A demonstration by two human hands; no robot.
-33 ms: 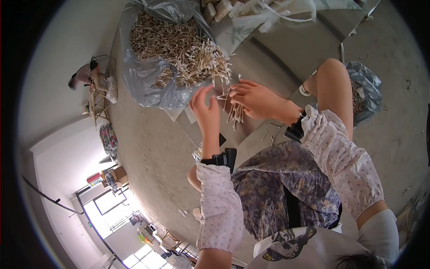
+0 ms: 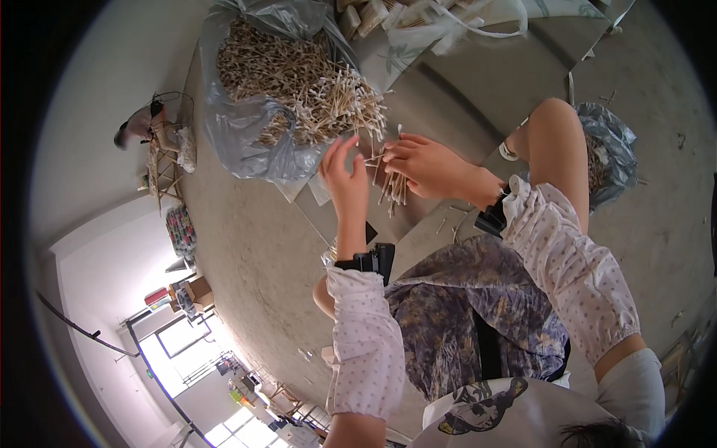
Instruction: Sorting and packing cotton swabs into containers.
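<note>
Mostly, cotton swabs (image 2: pixel 317 93) lie beyond both hands (image 2: pixel 346 183) (image 2: pixel 429 166).

Worktop (image 2: pixel 515 67) before me: grey-brown, shiny, pale leaf-patterned area along the far edge. Large grey bag (image 2: pixel 231 142) on its left side, mouth open; heaped swabs (image 2: pixel 328 101) spill from it toward the middle. Packs (image 2: pixel 370 16) at the far edge, crumpled white plastic (image 2: pixel 448 33) just right of them. Toward the near corner, a small bunch (image 2: pixel 394 190) under my right hand (image 2: pixel 433 168); can't tell whether it touches the surface.

Floor (image 2: pixel 276 261): bare-looking concrete grey. Second grey bag (image 2: pixel 621 145) on it, beyond the worktop's right edge, swabs inside. Stray swabs (image 2: pixel 441 224) just off the near corner.
</note>
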